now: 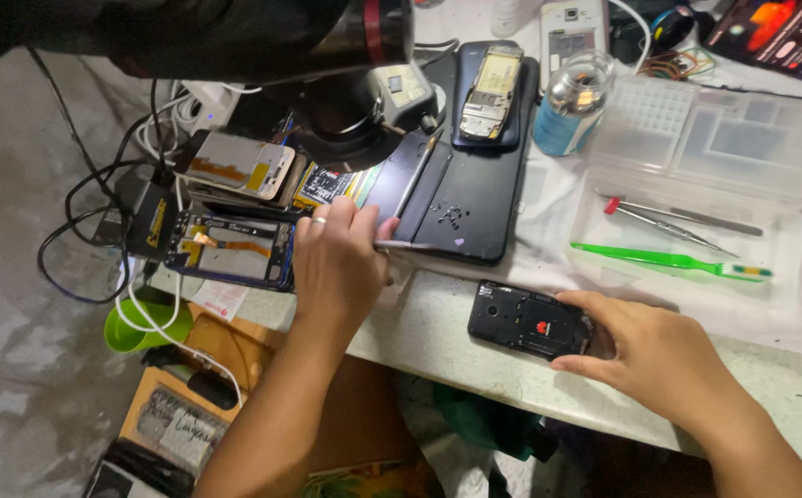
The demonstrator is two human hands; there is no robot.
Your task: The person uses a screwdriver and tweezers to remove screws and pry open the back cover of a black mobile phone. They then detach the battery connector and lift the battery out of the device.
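A microscope (327, 55) at 11 o'clock hides the bench's rear. The left hand (336, 263) pinches tweezers (406, 245) at centre; the right hand (659, 355) grips a black phone (525, 321) at 5 o'clock, its fingertips hidden.

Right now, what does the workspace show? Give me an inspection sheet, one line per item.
Surface: white worktop, cloth-covered toward the right.
Job's things: black phone body under the right hand; thin metal tool in the left hand, over a black mat.
Clutter: opened phones, tweezers, green toothbrush, clear parts box, glass bottle.
Grippers: left pinches the tool; right grips the phone.
Cables: black and white leads at left.
Surroundings: microscope above; green cup below.
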